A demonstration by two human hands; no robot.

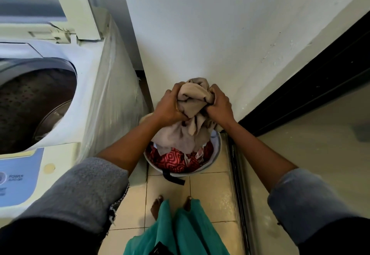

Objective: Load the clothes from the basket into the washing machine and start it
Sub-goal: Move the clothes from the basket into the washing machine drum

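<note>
A bunched beige cloth (191, 102) is lifted above the white laundry basket (217, 154), which stands on the tiled floor against the wall. My left hand (170, 106) grips the cloth's left side and my right hand (219, 104) grips its right side. The cloth's lower part still hangs into the basket. A red patterned garment (174, 160) lies inside the basket. The top-loading washing machine (90, 98) stands to the left with its lid (76, 4) raised and its drum (34, 102) open.
The machine's control panel (18, 178) with a power button is at lower left. A white wall (220, 34) rises behind the basket. A dark sliding door frame (310, 86) runs along the right. My feet and green garment (176, 228) are on the tiles below.
</note>
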